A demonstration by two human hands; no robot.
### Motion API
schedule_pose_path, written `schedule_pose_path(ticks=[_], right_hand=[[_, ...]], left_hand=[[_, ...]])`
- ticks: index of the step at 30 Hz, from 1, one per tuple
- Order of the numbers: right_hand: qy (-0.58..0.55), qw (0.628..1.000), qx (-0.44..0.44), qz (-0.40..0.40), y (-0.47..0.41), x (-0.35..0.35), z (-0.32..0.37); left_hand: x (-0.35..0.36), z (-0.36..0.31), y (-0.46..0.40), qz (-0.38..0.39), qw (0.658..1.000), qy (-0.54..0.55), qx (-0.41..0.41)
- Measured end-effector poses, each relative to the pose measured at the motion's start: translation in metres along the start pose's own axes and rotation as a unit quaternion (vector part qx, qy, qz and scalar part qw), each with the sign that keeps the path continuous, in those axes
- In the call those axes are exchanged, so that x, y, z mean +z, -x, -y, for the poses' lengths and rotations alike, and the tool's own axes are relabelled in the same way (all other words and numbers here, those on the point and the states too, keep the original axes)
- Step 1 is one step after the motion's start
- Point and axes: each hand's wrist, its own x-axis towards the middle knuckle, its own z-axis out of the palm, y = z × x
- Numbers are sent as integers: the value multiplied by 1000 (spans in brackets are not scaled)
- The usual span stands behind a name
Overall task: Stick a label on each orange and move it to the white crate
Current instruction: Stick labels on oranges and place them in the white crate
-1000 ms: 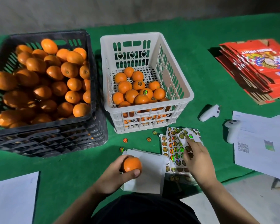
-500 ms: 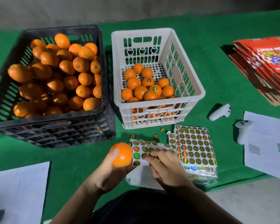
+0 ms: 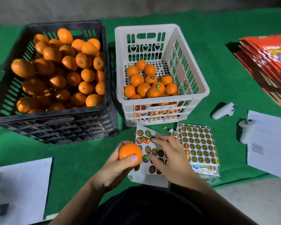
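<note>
- Our right hand (image 3: 170, 157) has moved from the full label stack (image 3: 199, 148) onto the loose label sheet (image 3: 146, 135), fingers spread, nothing gripped yet.
- Our left hand (image 3: 115, 168) holds the unlabelled orange (image 3: 130, 154) beside it, near the white crate (image 3: 191, 88).
- We judge peeling comes next.

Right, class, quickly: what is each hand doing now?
Left hand: holding an orange.
Right hand: fingers on the sticker sheet; whether pinching a label, cannot tell.

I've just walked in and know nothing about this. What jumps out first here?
The black slatted plastic crate at left, heaped with loose oranges, beside a white plastic crate only partly filled. Up close, the left hand grips one round orange while the right hand touches a white sheet of shiny round stickers.
</note>
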Motion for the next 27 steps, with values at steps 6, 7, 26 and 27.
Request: schedule_pose_path(ticks=[6, 7, 26, 27], right_hand=[[-89, 995, 36, 31, -8, -12, 15], [-99, 994, 39, 27, -9, -13, 16], [-362, 925, 116, -11, -22, -27, 34], [-376, 917, 129, -27, -22, -29, 34]], left_hand=[[10, -14, 7, 16, 999, -32, 25], [12, -17, 8, 13, 999, -42, 31], [24, -40, 23, 32, 981, -172, 82], [23, -40, 24, 23, 982, -172, 81]])
